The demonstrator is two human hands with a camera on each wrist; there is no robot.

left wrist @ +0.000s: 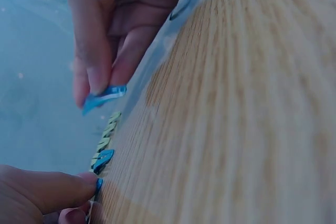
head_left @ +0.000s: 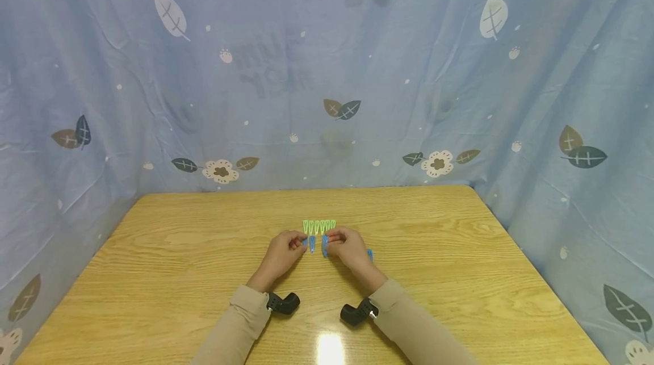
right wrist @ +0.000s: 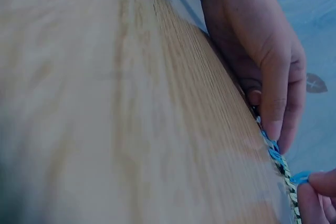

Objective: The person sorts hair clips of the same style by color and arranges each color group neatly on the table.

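Note:
Light green snap hair clips (head_left: 317,226) lie side by side in a short row on the table. Below them, one blue hair clip (head_left: 312,244) lies under the row's left part. My left hand (head_left: 283,254) rests at the left end, its thumb and fingertips pinching another blue hair clip (left wrist: 99,183) against the tabletop. Between thumb and fingers my right hand (head_left: 349,248) pinches a blue hair clip (left wrist: 105,97), held above the table in the left wrist view. The right hand's fingers hide part of the area below the green row.
More blue (head_left: 370,254) shows just beyond the right hand, partly covered by it. The wooden table (head_left: 204,240) reaches back to a blue patterned curtain (head_left: 286,70). Black wrist cameras (head_left: 284,303) sit on both forearms.

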